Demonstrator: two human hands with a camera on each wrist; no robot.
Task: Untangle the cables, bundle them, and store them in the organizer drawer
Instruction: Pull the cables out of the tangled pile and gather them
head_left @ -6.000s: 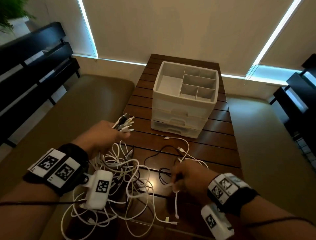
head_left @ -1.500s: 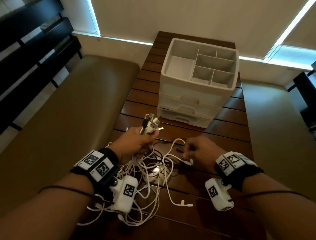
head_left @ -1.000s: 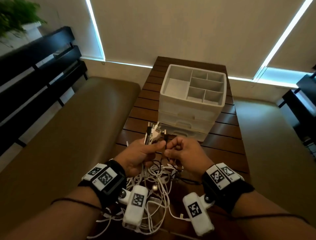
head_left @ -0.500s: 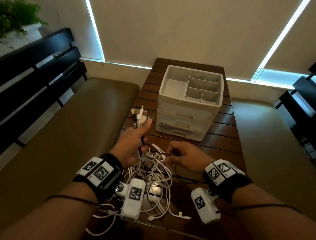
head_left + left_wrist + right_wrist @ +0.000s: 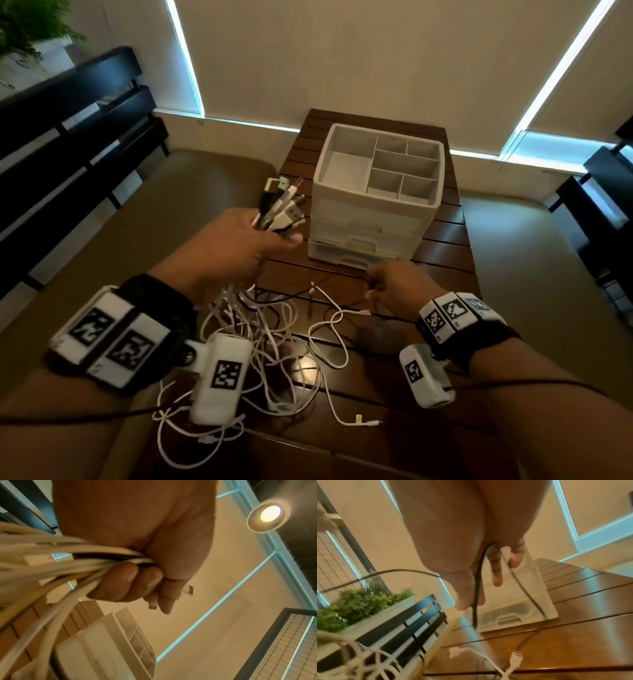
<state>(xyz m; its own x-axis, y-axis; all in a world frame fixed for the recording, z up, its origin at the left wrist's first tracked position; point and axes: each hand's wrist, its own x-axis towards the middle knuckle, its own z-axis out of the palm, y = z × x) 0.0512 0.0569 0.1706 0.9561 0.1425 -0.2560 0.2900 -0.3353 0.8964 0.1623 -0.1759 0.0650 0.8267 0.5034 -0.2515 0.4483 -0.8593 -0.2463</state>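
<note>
My left hand (image 5: 239, 246) is raised over the table's left edge and grips a bunch of cable plug ends (image 5: 281, 209), white and black, that stick up out of the fist (image 5: 130, 582). Their cords hang down into a tangle of white cables (image 5: 270, 346) on the wooden table (image 5: 445, 260). My right hand (image 5: 394, 287), low in front of the white drawer organizer (image 5: 376, 195), pinches a thin black cable (image 5: 476, 588) that runs left toward the tangle. The organizer's drawers (image 5: 356, 240) are closed; its top tray is divided into compartments.
Padded benches (image 5: 120, 246) flank the narrow table on both sides. A dark slatted rack (image 5: 68, 130) and a plant (image 5: 24, 27) stand at the left. A loose white cable end (image 5: 363, 421) lies near the table's front edge.
My left hand has lifted the bunch of plug ends higher and to the left. My right hand has moved right and down, drawing the black cable out of the tangle.
</note>
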